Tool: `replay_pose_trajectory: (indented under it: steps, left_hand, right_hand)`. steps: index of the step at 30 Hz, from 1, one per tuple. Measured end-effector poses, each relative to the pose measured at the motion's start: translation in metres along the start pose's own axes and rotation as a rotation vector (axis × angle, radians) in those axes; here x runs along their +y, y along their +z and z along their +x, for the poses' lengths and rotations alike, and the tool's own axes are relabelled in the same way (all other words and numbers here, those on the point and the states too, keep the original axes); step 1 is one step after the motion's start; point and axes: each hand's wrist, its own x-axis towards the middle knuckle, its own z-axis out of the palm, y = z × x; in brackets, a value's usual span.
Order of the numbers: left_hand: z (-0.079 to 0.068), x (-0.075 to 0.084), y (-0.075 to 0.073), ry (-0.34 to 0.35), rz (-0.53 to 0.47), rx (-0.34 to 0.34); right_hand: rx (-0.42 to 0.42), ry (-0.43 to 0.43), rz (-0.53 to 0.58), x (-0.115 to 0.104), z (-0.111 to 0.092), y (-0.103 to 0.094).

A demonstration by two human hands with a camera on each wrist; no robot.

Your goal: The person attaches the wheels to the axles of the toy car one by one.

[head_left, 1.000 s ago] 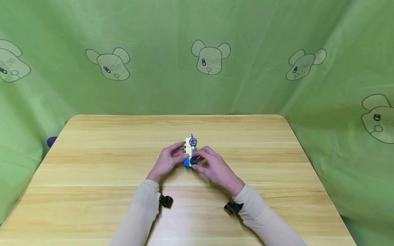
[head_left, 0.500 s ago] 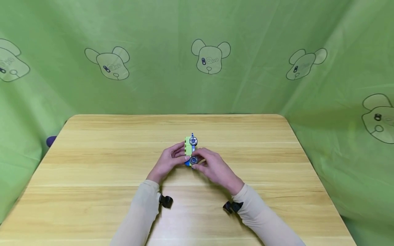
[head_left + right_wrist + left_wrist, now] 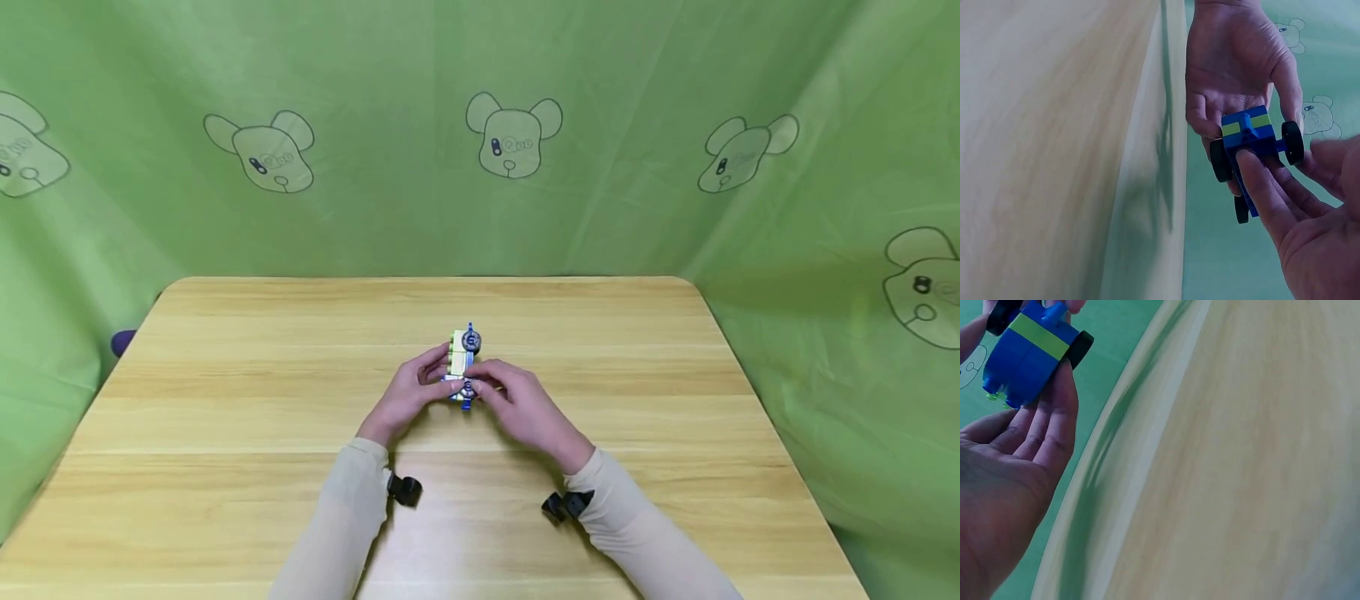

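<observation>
A small building-block toy car [image 3: 458,357], blue and lime green with black wheels, is held above the table, wheels showing to the head view. My left hand [image 3: 401,396] grips it from the left, thumb by the near end. In the left wrist view, fingers [image 3: 1057,422] cradle the car's blue end [image 3: 1022,362]. My right hand [image 3: 528,408] pinches at the near wheel [image 3: 468,387], partly covering it; the far wheel [image 3: 471,342] is uncovered. In the right wrist view, a right finger [image 3: 1260,187] lies along the car's underside, below a blue hitch-like knob [image 3: 1249,130].
The wooden table [image 3: 225,417] spreads under both forearms. A green curtain [image 3: 375,225] printed with bear heads hangs behind and at the sides. Black wrist cameras sit on both sleeves. Something purple [image 3: 122,342] shows past the table's left edge.
The car has tilted slightly and its near end has shifted a little left. My right thumb and fingers have moved left, further over the near wheel. My left hand keeps its grip.
</observation>
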Motion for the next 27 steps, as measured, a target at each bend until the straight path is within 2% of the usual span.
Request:
replay_pose_trajectory:
  steps: [4, 10, 19, 27]
  left_hand:
    - [0.0000, 0.0004, 0.0000, 0.010, -0.029, -0.013]
    - [-0.0006, 0.0010, 0.0000, 0.003, -0.048, -0.014]
    - [-0.0014, 0.0034, -0.0005, -0.002, 0.031, 0.022]
    - [-0.0026, 0.0051, -0.0014, 0.009, 0.079, 0.042]
  right_hand:
    - [0.015, 0.022, 0.059, 0.0012, 0.0016, 0.0003]
    - [0.033, 0.136, 0.197, 0.0008, 0.0025, 0.0016]
    - [0.028, 0.214, 0.233, 0.0020, 0.0043, 0.0023]
    - [-0.026, 0.245, 0.462, 0.0031, 0.0074, 0.0031]
